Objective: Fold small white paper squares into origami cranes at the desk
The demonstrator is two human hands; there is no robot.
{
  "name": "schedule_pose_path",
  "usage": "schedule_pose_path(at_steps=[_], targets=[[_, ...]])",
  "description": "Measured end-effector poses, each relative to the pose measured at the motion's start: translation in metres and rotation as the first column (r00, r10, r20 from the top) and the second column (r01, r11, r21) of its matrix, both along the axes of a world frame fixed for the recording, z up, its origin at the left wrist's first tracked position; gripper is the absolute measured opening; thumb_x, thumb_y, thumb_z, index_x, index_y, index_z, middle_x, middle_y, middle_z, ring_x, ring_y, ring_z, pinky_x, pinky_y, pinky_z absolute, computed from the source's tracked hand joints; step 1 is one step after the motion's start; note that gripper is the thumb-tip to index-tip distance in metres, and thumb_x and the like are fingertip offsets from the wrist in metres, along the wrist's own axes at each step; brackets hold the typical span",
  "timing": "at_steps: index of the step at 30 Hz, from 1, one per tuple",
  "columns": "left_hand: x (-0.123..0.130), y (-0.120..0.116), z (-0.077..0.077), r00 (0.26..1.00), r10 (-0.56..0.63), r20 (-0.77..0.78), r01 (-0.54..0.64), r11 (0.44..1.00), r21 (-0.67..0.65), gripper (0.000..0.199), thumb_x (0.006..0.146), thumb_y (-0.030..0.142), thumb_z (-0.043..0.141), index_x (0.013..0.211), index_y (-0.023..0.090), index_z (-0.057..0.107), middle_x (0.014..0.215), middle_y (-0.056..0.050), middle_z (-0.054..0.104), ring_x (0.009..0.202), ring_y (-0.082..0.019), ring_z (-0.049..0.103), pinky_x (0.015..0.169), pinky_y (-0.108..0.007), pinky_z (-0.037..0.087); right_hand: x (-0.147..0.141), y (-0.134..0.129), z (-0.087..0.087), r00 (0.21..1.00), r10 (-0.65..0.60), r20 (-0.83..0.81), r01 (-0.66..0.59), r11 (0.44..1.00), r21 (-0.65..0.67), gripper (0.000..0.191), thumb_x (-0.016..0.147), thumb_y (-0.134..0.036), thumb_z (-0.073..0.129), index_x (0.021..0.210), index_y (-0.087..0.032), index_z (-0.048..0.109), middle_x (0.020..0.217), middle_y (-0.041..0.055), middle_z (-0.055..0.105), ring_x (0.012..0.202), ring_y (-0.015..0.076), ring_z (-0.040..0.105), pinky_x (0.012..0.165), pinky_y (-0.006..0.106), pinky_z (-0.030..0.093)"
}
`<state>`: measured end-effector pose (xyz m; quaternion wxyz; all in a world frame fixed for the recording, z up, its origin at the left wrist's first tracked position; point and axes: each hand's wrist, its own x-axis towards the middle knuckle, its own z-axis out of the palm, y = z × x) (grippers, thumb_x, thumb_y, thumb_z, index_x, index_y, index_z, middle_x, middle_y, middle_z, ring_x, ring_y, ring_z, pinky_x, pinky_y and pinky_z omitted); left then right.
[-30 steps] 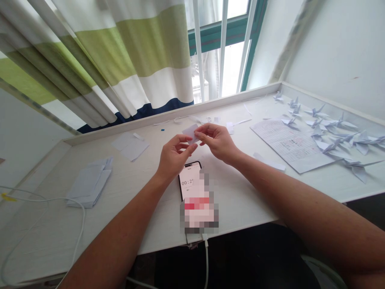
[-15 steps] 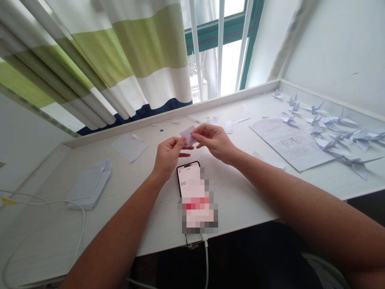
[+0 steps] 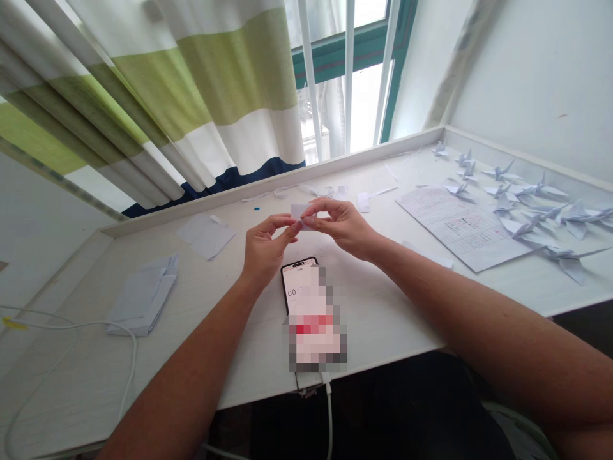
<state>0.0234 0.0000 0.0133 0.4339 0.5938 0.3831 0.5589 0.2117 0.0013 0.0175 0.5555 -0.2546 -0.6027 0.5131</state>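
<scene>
A small folded piece of white paper [image 3: 299,210] is held up above the desk, between both hands. My left hand [image 3: 269,246] pinches its lower left edge between thumb and fingers. My right hand [image 3: 341,225] grips it from the right, thumb and forefinger meeting near the left fingertips. The fingers cover much of the paper, so its folds are hard to make out. Just below the hands lies a phone [image 3: 299,281] showing a timer, its lower part blurred out.
Several folded paper cranes [image 3: 522,223] stand at the right around a printed sheet [image 3: 460,223]. Stacked paper [image 3: 143,294] and loose sheets [image 3: 211,236] lie at the left. A white cable [image 3: 131,358] loops over the left side; paper scraps [image 3: 364,202] lie near the back ledge.
The paper has turned to sit more level between the hands. The fingertips have come closer together, and the left fingers have curled in.
</scene>
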Motion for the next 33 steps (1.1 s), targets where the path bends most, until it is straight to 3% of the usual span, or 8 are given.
schedule_pose_path(at_steps=[5,10,15,20,27,33], targets=[[-0.004,0.010,-0.009,0.999,0.045,-0.030,-0.042,0.996,0.083,0.026,0.075,0.045,0.092,0.083,0.022,0.081,0.101,-0.005,0.078,0.096,-0.020,0.072,0.089,-0.036,0.060,-0.001,0.002,-0.004,0.991,-0.109,0.083,0.110,0.994,-0.011,0.031,0.084,-0.051,0.086,0.090,-0.022,0.077,0.090,0.0013,0.073,0.088,0.0169,0.066,0.088,0.037,0.055],[-0.006,0.017,-0.017,0.993,0.084,-0.078,-0.077,0.994,0.084,0.028,0.081,0.049,0.087,0.086,0.023,0.082,0.095,-0.004,0.080,0.096,-0.021,0.073,0.104,-0.043,0.053,-0.003,0.004,-0.007,0.986,-0.131,0.101,0.130,0.991,0.013,0.034,0.084,-0.054,0.085,0.091,-0.022,0.077,0.088,0.0013,0.073,0.082,0.0163,0.063,0.080,0.035,0.054],[-0.003,0.010,-0.015,0.989,0.080,-0.124,-0.072,0.995,0.067,0.027,0.081,0.048,0.087,0.088,0.022,0.083,0.089,-0.004,0.081,0.091,-0.022,0.074,0.102,-0.044,0.054,-0.003,0.005,-0.006,0.983,-0.156,0.094,0.154,0.988,0.025,0.029,0.085,-0.048,0.085,0.088,-0.021,0.075,0.087,0.0020,0.071,0.081,0.0164,0.063,0.070,0.033,0.054],[0.000,0.003,-0.012,0.967,0.109,-0.232,-0.090,0.992,0.092,0.022,0.082,0.042,0.087,0.088,0.021,0.083,0.091,-0.006,0.082,0.091,-0.023,0.075,0.098,-0.043,0.057,-0.004,0.005,-0.007,0.981,-0.172,0.090,0.174,0.985,-0.006,0.019,0.085,-0.036,0.081,0.090,-0.019,0.075,0.088,0.0027,0.073,0.083,0.0169,0.066,0.073,0.034,0.058],[0.007,0.000,-0.007,0.998,-0.046,0.036,0.047,0.998,-0.034,0.043,0.069,0.038,0.096,0.093,0.022,0.064,0.088,-0.001,0.080,0.082,-0.019,0.078,0.083,-0.036,0.062,-0.005,0.004,-0.008,0.974,-0.201,0.103,0.203,0.979,-0.006,0.017,0.083,-0.033,0.083,0.089,-0.019,0.075,0.087,0.0027,0.074,0.079,0.0166,0.067,0.077,0.037,0.058],[0.007,-0.003,-0.002,0.996,-0.071,0.055,0.078,0.987,-0.139,0.060,0.066,0.040,0.098,0.098,0.024,0.050,0.083,-0.001,0.080,0.080,-0.022,0.081,0.082,-0.038,0.063,-0.006,0.006,-0.011,0.969,-0.227,0.094,0.229,0.973,-0.012,0.017,0.082,-0.033,0.083,0.088,-0.020,0.074,0.086,0.0023,0.074,0.076,0.0160,0.067,0.074,0.037,0.059]])
